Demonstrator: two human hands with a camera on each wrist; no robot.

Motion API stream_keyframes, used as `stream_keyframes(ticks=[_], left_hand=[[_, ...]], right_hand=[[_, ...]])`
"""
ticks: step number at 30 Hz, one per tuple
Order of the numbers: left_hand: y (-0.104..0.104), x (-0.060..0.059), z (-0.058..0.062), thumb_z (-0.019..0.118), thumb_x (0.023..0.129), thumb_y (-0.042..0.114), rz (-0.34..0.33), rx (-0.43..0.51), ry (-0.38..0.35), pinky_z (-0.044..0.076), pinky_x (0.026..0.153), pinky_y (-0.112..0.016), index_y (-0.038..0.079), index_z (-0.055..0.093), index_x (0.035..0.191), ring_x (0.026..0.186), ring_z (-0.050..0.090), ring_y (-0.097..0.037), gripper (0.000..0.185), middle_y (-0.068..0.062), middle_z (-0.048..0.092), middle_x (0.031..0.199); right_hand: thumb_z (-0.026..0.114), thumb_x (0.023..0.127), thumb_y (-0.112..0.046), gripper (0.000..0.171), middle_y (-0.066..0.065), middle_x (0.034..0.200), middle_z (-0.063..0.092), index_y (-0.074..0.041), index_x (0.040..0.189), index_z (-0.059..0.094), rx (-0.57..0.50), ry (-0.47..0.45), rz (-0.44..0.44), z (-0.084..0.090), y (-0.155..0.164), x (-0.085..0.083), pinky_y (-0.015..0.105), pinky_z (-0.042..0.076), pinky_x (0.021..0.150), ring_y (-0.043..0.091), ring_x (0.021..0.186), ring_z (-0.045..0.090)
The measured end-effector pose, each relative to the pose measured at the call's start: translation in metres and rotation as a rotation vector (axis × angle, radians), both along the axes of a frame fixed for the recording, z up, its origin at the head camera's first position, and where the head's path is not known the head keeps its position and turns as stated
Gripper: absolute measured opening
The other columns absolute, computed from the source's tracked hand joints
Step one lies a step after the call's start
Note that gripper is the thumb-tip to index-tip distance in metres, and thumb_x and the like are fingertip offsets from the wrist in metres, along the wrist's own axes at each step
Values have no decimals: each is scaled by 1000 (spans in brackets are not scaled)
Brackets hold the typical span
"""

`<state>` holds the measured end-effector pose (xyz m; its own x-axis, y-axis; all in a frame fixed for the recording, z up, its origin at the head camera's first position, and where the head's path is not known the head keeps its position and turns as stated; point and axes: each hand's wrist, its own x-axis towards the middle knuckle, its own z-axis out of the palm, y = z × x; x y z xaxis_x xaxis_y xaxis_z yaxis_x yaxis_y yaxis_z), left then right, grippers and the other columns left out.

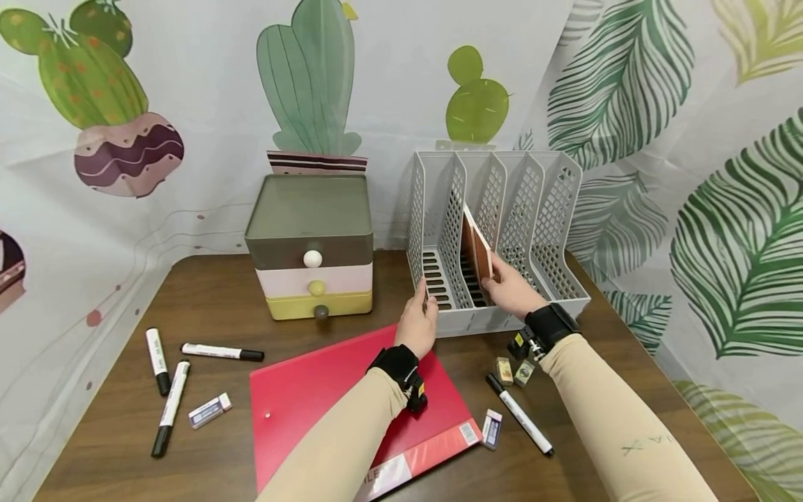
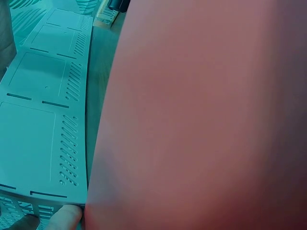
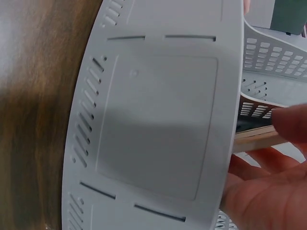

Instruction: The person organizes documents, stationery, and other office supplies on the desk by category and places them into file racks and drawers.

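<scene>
My right hand (image 1: pixel 516 289) pinches the near edge of a thin brown-covered book (image 1: pixel 482 252) with a pale edge. The book stands tilted in the second compartment from the left of a grey file rack (image 1: pixel 452 322). In the right wrist view, the thumb and fingers of the right hand (image 3: pixel 268 191) close on the book's pale edge (image 3: pixel 259 138), behind the rack's front wall (image 3: pixel 158 120). My left hand (image 1: pixel 417 324) touches the rack's front left corner with extended fingers. Its fingertips (image 2: pixel 64 218) show at the rack's end in the left wrist view.
A red file folder (image 1: pixel 314 397) lies under my left forearm. Behind it stands a small drawer box (image 1: pixel 307 209). Markers (image 1: pixel 171 404) and an eraser (image 1: pixel 210 411) lie at left. Another marker (image 1: pixel 521 415), an eraser (image 1: pixel 492 429) and two small blocks (image 1: pixel 504 371) lie at right.
</scene>
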<state>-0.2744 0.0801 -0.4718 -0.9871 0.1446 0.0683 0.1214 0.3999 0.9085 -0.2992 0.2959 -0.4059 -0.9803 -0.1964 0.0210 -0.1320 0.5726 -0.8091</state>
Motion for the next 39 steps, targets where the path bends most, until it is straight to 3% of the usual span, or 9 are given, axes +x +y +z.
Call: stream_keyframes(ticks=[9,16,20,32,36,39], left_hand=[[-1,2,2,39,115,30,2,-1,-14,40,120,-51,17,25,171,147,47,-39,58,-25,45,161],[0,3,3,39,115,32,5,0,-29,38,122,-50,20,24,171,148,46,-38,59,-23,44,163],[0,4,4,40,115,30,7,13,-29,37,122,-50,18,25,170,148,45,-38,59,-24,44,162],[-2,3,3,40,115,30,3,17,-23,38,122,-51,17,25,170,148,46,-38,59,-25,45,160],[-2,2,1,39,115,31,6,10,-25,38,121,-51,18,25,171,148,46,-37,59,-24,44,161],[-2,1,0,38,115,32,8,2,-28,38,122,-50,19,24,171,149,45,-36,59,-23,44,162]], right_hand=[[37,108,1,69,30,169,28,-16,172,17,1,20,-56,-1,-10,-10,61,37,120,49,152,34],[32,109,3,70,26,173,21,-17,172,11,-64,9,-63,-3,-14,-19,59,31,124,46,157,27],[32,111,1,67,27,172,21,-16,172,12,-62,19,-76,-6,-18,-22,58,33,122,46,157,26],[32,115,-5,62,26,172,21,-17,172,13,-102,15,-113,-10,-23,-17,60,32,122,45,158,26],[33,114,-3,61,27,171,24,-14,172,16,-103,8,-112,-9,-22,-21,56,36,117,45,156,29],[34,114,-3,62,27,170,27,-16,172,17,-107,-8,-122,-8,-22,-25,51,42,98,50,138,46]])
